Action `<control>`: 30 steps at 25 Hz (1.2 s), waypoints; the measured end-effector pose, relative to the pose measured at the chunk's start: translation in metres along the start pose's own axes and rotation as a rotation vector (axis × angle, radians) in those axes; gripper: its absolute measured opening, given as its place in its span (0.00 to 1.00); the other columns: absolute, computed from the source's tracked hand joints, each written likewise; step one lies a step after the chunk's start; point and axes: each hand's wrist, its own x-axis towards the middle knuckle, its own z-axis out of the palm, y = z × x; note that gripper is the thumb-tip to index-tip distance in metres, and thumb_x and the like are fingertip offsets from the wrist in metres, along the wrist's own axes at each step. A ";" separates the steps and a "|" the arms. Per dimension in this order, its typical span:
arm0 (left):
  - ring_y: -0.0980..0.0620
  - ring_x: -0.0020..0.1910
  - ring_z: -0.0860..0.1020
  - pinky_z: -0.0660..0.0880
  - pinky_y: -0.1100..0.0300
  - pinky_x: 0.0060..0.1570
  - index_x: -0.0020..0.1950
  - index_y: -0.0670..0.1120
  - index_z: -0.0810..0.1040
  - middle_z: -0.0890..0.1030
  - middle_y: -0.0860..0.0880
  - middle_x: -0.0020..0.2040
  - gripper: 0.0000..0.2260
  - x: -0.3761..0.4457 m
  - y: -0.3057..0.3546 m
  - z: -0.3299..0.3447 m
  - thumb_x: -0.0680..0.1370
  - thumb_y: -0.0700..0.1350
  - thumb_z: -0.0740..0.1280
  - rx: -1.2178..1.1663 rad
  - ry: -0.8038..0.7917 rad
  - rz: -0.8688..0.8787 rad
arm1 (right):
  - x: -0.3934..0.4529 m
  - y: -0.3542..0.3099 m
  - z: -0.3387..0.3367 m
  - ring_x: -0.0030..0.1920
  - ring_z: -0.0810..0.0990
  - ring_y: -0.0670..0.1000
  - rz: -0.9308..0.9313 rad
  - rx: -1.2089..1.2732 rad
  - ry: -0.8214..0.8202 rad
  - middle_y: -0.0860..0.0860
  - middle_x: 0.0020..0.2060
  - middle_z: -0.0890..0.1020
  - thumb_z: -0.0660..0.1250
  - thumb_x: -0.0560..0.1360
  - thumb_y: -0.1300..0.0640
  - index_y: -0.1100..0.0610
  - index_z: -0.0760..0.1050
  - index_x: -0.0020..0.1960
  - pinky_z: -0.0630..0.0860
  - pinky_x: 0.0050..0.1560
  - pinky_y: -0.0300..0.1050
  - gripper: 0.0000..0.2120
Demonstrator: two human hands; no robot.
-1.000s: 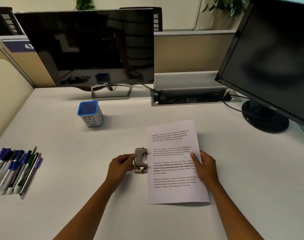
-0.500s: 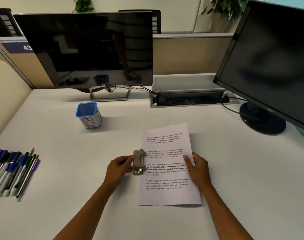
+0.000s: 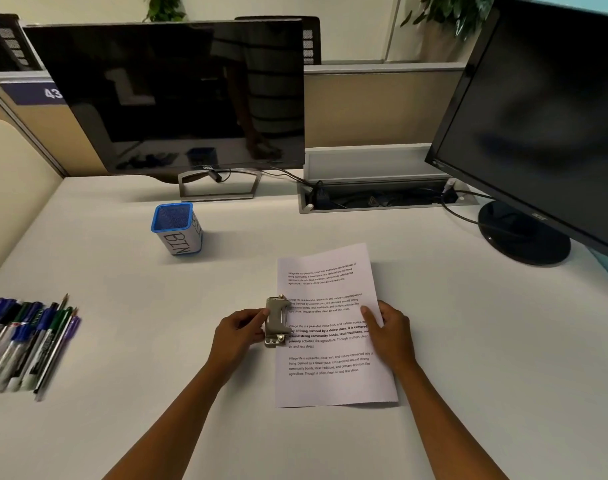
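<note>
A printed sheet of paper point(image 3: 330, 386) lies on the white desk point(image 3: 468, 341) in front of me. A small grey metal hole punch point(image 3: 277, 322) sits at the sheet's left edge, and that edge reaches into its slot. My left hand point(image 3: 238, 332) grips the punch from its left side, with curled fingers against its body. My right hand point(image 3: 390, 332) rests on the sheet's right edge, its fingers pressing the paper down.
A blue-rimmed pen cup marked BIN point(image 3: 178, 228) stands at the back left. Several pens and markers point(image 3: 25, 341) lie at the left edge. Two dark monitors point(image 3: 178, 95) point(image 3: 544, 126) stand behind, with an open cable tray point(image 3: 382, 199) between them.
The sheet has slid left, so that its left edge now sits in the punch instead of beside it. My right hand moved left with it. My left hand stayed on the punch.
</note>
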 end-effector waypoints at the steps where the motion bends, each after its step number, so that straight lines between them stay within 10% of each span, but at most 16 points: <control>1: 0.55 0.36 0.84 0.83 0.57 0.45 0.53 0.45 0.85 0.85 0.53 0.39 0.09 0.000 0.000 0.000 0.78 0.48 0.70 0.001 -0.001 0.000 | 0.000 0.000 0.000 0.44 0.83 0.39 -0.002 -0.002 -0.002 0.44 0.46 0.86 0.67 0.79 0.51 0.55 0.82 0.54 0.78 0.41 0.30 0.10; 10: 0.47 0.35 0.82 0.80 0.53 0.39 0.44 0.44 0.84 0.84 0.45 0.37 0.19 0.016 0.012 0.006 0.79 0.59 0.66 0.087 0.046 -0.086 | 0.002 0.004 0.000 0.46 0.84 0.41 -0.018 -0.034 0.001 0.45 0.48 0.86 0.67 0.79 0.51 0.57 0.82 0.56 0.80 0.44 0.32 0.12; 18: 0.42 0.54 0.78 0.72 0.51 0.53 0.55 0.43 0.76 0.81 0.44 0.51 0.24 0.053 0.039 0.045 0.82 0.62 0.51 0.150 0.165 -0.023 | 0.002 0.005 0.002 0.46 0.84 0.39 -0.005 -0.041 0.018 0.44 0.48 0.86 0.68 0.78 0.51 0.57 0.82 0.56 0.78 0.43 0.29 0.12; 30: 0.42 0.60 0.71 0.66 0.44 0.59 0.62 0.43 0.72 0.75 0.43 0.59 0.25 0.054 0.027 0.072 0.80 0.63 0.55 0.821 0.337 0.249 | 0.001 0.003 0.001 0.49 0.84 0.42 -0.018 -0.058 -0.011 0.44 0.52 0.85 0.67 0.79 0.50 0.56 0.80 0.61 0.81 0.47 0.33 0.14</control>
